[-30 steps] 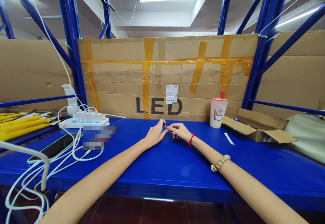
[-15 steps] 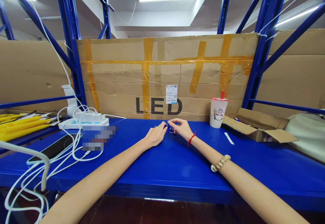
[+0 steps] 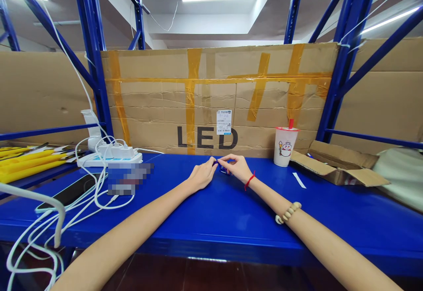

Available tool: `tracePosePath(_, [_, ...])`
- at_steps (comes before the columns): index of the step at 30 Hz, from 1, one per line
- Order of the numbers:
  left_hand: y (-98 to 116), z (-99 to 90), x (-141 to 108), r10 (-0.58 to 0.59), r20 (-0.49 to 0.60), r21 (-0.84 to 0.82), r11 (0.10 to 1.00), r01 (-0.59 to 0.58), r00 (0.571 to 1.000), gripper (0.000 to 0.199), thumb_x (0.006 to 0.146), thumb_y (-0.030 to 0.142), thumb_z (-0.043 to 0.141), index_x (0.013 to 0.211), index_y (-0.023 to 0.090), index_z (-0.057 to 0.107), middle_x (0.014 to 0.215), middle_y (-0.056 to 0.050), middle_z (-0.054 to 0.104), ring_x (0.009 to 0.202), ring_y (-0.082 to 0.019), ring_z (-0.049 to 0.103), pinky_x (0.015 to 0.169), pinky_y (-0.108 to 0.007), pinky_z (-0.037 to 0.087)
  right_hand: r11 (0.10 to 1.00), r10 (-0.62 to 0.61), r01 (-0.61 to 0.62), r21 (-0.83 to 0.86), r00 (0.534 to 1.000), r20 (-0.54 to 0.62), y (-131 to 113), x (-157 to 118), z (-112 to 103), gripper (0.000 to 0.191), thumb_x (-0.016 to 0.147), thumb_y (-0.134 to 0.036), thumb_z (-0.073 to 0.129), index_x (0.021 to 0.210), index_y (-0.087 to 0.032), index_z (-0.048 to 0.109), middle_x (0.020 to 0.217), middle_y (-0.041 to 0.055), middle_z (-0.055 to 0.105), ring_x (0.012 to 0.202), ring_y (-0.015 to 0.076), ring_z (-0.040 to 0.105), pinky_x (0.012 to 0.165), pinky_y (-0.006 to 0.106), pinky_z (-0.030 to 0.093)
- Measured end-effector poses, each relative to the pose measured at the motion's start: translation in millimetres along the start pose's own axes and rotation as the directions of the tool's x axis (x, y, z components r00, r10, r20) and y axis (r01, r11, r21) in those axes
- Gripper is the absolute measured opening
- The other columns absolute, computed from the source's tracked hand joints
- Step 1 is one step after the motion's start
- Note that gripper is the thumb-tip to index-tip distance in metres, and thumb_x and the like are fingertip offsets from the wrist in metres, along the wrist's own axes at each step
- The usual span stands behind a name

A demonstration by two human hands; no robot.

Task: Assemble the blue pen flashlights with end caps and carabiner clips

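Note:
My left hand [image 3: 202, 174] and my right hand [image 3: 237, 167] meet over the far middle part of the blue tabletop [image 3: 205, 214]. Between their fingertips is a small dark blue-purple shiny piece [image 3: 224, 170], perhaps foil or ribbon; its kind is too small to make out. Thumb and forefinger of my right hand pinch one side of it. The fingers of my left hand are closed on the other end, partly hiding it. Part of the piece hangs below the right fingers, close to the tabletop.
To the right stand a white paper cup [image 3: 284, 148] with a red straw, a white paper strip [image 3: 299, 180] and an open cardboard box [image 3: 337, 163]. At left are a power strip [image 3: 109, 161], loose white cables, a phone [image 3: 71, 192] and a blurred-out patch. A large carton [image 3: 158, 106] walls off the back.
The fingertips have shifted slightly, and less of the dark shiny piece shows below my right fingers. Both hands stay closed on it in nearly the same place.

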State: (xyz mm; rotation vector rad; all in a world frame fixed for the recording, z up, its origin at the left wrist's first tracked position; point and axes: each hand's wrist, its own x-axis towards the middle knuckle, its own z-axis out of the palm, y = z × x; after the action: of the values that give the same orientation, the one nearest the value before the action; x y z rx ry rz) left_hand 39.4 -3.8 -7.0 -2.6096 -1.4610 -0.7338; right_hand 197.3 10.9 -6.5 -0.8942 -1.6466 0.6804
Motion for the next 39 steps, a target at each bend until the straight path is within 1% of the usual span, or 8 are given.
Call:
tracePosePath(11, [1, 0.0, -1, -0.007, 0.017, -0.009, 1.0, 0.007, 1.0, 0.027, 0.09, 0.036, 0.019, 0.102, 0.02, 0.037, 0.101, -0.008, 0.059, 0.091, -0.023, 0.058, 0.069, -0.03, 0.042, 0.999, 0.052, -0.053, 0.007, 0.997, 0.064, -4, -1, 2, 0.039, 0.057, -0.047, 0.067, 0.069, -0.01, 0.065, 0.041, -0.0018, 0.048, 0.035, 0.0065, 0.041, 0.035, 0.019, 0.031])
tracePosePath(15, [-4, 3.3, 4, -0.119, -0.05, -0.134, 0.985, 0.112, 0.992, 0.027, 0.09, 0.038, 0.019, 0.103, 0.022, 0.037, 0.09, -0.005, 0.062, 0.087, -0.02, 0.059, 0.07, -0.029, 0.041, 0.996, 0.083, -0.083, 0.009, 0.996, -0.019, -4, 0, 2, 0.041, 0.06, -0.05, 0.063, 0.071, -0.011, 0.064, 0.042, -0.0014, 0.049, 0.034, 0.0071, 0.041, 0.034, 0.019, 0.031])
tracePosePath(20, [-25, 2.7, 10, -0.385, -0.143, -0.292, 0.897, 0.332, 0.912, 0.03, 0.089, 0.039, 0.018, 0.097, 0.022, 0.042, 0.084, -0.004, 0.062, 0.084, -0.021, 0.058, 0.072, -0.033, 0.04, 0.998, 0.06, -0.062, -0.003, 0.983, -0.175, 1, 4, -3, 0.039, 0.065, -0.05, 0.058, 0.072, -0.011, 0.063, 0.046, -0.0002, 0.051, 0.034, 0.0073, 0.042, 0.035, 0.02, 0.032])
tracePosePath(24, [-46, 3.0, 14, -0.548, -0.172, -0.399, 0.799, 0.451, 0.819, 0.034, 0.088, 0.039, 0.018, 0.087, 0.022, 0.048, 0.085, -0.003, 0.062, 0.085, -0.02, 0.057, 0.074, -0.034, 0.039, 0.997, 0.059, -0.066, -0.034, 0.983, -0.174, 2, 4, -4, 0.04, 0.065, -0.05, 0.057, 0.072, -0.012, 0.063, 0.042, -0.0011, 0.049, 0.034, 0.0085, 0.043, 0.036, 0.02, 0.034])
tracePosePath(26, [-54, 4.1, 16, -0.57, -0.188, -0.437, 0.778, 0.452, 0.8, 0.032, 0.087, 0.038, 0.023, 0.086, 0.021, 0.051, 0.084, -0.003, 0.063, 0.085, -0.019, 0.056, 0.076, -0.033, 0.04, 0.997, 0.064, -0.07, -0.035, 0.985, -0.161, 0, 4, -3, 0.04, 0.065, -0.05, 0.057, 0.072, -0.012, 0.063, 0.043, -0.0008, 0.05, 0.034, 0.0088, 0.043, 0.036, 0.021, 0.034])
tracePosePath(28, [-58, 5.2, 17, -0.539, -0.203, -0.464, 0.788, 0.405, 0.817, 0.029, 0.085, 0.037, 0.03, 0.085, 0.02, 0.054, 0.083, -0.003, 0.063, 0.084, -0.017, 0.057, 0.077, -0.03, 0.04, 0.997, 0.068, -0.074, -0.034, 0.986, -0.154, -1, 3, -2, 0.039, 0.065, -0.05, 0.057, 0.072, -0.012, 0.063, 0.043, -0.0008, 0.05, 0.034, 0.0086, 0.043, 0.036, 0.021, 0.034])
tracePosePath(33, [-54, 5.5, 16, -0.367, -0.191, -0.481, 0.843, 0.24, 0.91, 0.029, 0.082, 0.036, 0.036, 0.078, 0.017, 0.058, 0.085, -0.002, 0.063, 0.08, -0.015, 0.057, 0.076, -0.025, 0.041, 0.997, 0.064, -0.068, -0.029, 0.989, -0.137, -3, 2, -2, 0.04, 0.064, -0.05, 0.057, 0.071, -0.011, 0.064, 0.045, -0.0005, 0.05, 0.034, 0.0082, 0.043, 0.036, 0.02, 0.034])
tracePosePath(39, [-52, 8.4, 17, -0.266, -0.071, -0.436, 0.875, 0.21, 0.961, 0.033, 0.082, 0.035, 0.033, 0.075, 0.016, 0.059, 0.083, -0.002, 0.063, 0.073, -0.014, 0.055, 0.069, -0.023, 0.042, 0.995, 0.072, -0.078, -0.055, 0.991, -0.114, -3, 0, -2, 0.041, 0.064, -0.05, 0.056, 0.074, -0.01, 0.065, 0.041, -0.0015, 0.048, 0.034, 0.0083, 0.042, 0.036, 0.02, 0.034])
